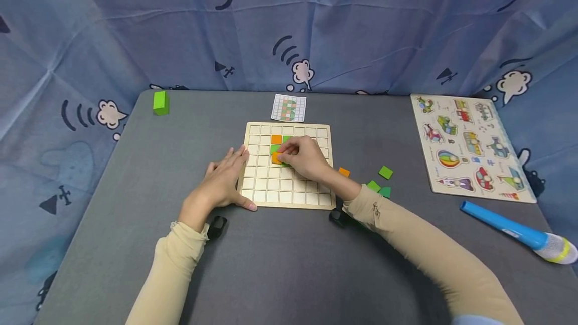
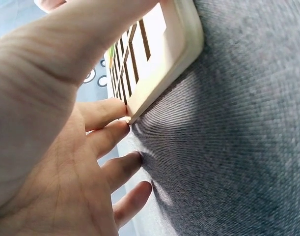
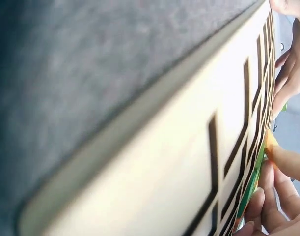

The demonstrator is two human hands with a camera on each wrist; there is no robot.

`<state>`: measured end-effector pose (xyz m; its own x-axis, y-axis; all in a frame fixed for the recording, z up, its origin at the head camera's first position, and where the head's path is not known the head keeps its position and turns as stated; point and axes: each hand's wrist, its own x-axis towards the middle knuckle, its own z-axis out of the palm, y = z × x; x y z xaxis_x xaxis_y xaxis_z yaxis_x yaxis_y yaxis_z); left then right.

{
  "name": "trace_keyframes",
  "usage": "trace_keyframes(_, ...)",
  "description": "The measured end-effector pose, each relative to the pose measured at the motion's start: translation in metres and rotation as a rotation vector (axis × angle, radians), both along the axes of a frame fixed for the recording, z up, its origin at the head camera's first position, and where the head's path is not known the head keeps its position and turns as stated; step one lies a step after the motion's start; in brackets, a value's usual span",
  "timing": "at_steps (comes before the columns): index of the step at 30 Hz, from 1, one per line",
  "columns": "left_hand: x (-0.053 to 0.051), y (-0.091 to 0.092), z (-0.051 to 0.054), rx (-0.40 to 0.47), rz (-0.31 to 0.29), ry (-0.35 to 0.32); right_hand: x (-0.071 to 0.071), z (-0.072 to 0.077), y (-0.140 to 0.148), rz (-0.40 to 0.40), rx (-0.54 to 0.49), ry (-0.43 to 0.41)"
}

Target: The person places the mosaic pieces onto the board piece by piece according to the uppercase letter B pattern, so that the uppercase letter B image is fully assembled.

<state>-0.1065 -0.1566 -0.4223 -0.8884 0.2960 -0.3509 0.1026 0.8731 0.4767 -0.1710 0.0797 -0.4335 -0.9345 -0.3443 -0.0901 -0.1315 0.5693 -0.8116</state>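
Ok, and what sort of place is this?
Probably a children's play spot: a table with a grid board and coloured tiles, a picture board, and cartoon-print cloth behind. Whether it's a home or a classroom, I can't tell.

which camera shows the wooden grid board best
The head view: it shows nearly the whole wooden grid board from above. The left wrist view shows only part; the right wrist view, a steeply slanted close-up.

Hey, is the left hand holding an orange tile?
No, the left hand rests at the edge of the grid board, while the right hand pinches an orange tile.
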Motion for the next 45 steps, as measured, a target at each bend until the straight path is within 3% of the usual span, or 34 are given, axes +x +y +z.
trace_keyframes(10,0.0,0.0,0.0,0.0,0.001,0.005,0.0,-0.002,-0.005,0.005,0.046,0.056)
trace_keyframes(19,0.0,-0.001,-0.001,-0.004,0.001,0.009,0.004,0.002,0.005,0.027,0.045,0.046)
trace_keyframes(25,0.0,0.0,0.0,-0.011,-0.003,0.012,0.012,0.005,0.034,0.061,0.045,0.057)
trace_keyframes(37,0.0,0.0,0.001,-0.021,-0.012,0.018,0.024,0.009,0.116,-0.009,0.161,-0.001)
trace_keyframes(45,-0.001,0.0,-0.001,-0.016,-0.006,0.013,0.041,0.016,0.152,0.034,0.174,-0.035)
